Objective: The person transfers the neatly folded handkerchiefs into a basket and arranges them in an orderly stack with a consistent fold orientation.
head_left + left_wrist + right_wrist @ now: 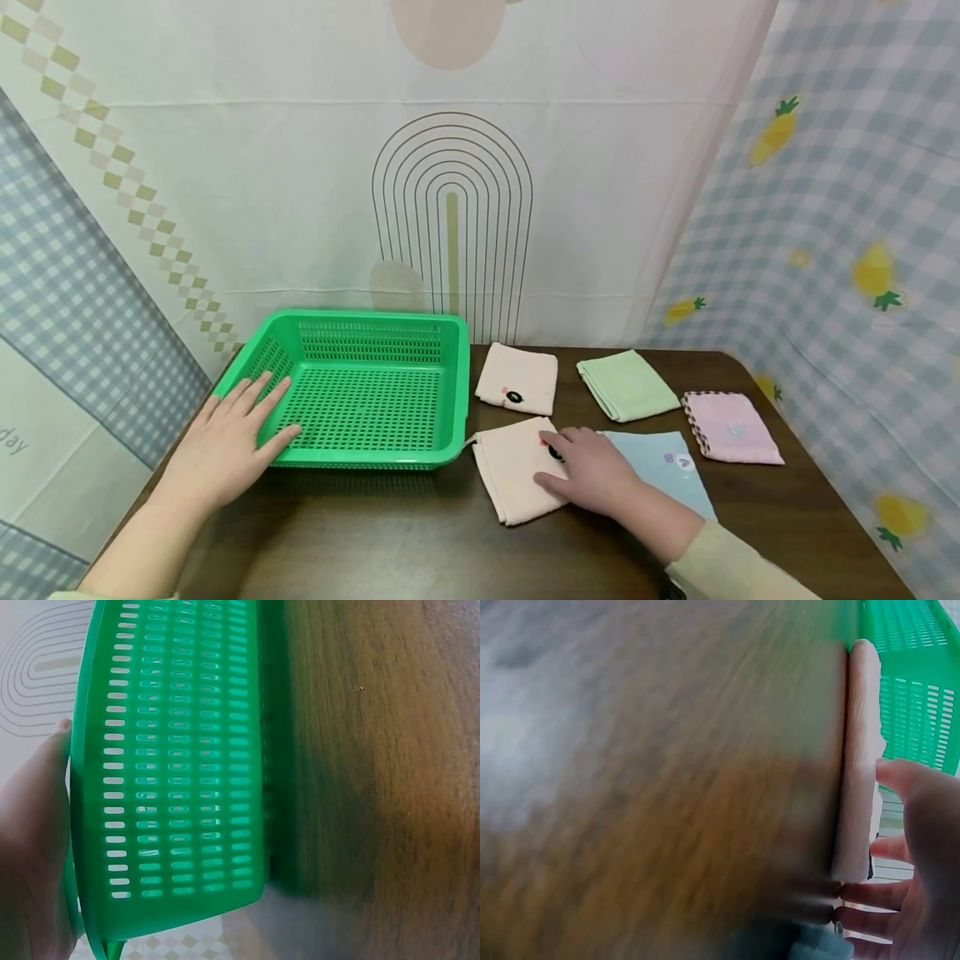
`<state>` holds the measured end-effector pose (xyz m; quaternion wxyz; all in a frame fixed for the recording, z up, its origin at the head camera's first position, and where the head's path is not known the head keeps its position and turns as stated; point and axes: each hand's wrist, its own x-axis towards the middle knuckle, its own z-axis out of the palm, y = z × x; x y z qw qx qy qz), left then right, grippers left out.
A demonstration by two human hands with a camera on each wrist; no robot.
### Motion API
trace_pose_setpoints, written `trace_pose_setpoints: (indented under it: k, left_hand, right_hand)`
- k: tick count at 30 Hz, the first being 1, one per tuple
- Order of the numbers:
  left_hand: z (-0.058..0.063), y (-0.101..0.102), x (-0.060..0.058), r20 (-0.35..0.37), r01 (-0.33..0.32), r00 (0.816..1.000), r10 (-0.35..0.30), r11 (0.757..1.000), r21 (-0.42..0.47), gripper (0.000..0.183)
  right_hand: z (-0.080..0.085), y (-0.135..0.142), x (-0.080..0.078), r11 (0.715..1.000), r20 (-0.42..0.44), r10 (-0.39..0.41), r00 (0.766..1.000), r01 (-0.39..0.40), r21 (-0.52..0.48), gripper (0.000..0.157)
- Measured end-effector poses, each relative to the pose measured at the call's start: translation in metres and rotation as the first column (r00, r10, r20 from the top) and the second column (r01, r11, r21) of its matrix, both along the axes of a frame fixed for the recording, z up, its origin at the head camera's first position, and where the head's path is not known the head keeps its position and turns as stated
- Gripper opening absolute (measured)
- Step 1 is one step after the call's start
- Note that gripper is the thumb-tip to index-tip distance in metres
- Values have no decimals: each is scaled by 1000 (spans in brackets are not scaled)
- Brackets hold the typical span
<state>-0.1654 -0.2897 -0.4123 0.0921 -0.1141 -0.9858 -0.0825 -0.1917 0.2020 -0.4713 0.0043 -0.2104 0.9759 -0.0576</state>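
Observation:
A green plastic basket (360,457) with slotted walls and floor stands on the left of the table. My left hand (217,454) lies over its left front corner, fingers spread. From the left wrist, that hand (34,840) shows at the rim above the slotted wall (180,772). My right hand (592,471) touches the right side of a folded cream towel (513,471) with a black patch. In the right wrist view, thumb and forefinger rest on this towel (861,765), and the other fingers reach past its edge. A folded light blue towel (652,454) is partly hidden behind the right hand.
Behind the near cream towel lies a second folded cream towel (517,379). Further right are a folded green towel (628,386) and a pink towel (735,427) with a checkered edge. Patterned curtains (600,208) hang behind and beside the dark wooden table (360,533).

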Motion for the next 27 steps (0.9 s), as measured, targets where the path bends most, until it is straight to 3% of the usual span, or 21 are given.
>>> trace_pose_setpoints:
  k: [15,27]
  left_hand:
    - [-3,-3,-2,-8,0,1000,0,1000,10,78]
    - [-4,-14,-7,48,-5,999,3,999,33,79]
  right_hand:
    - [2,-10,-3,999,32,-40,999,40,10,65]
    - [4,-14,-6,994,126,-72,989,82,-78,62]
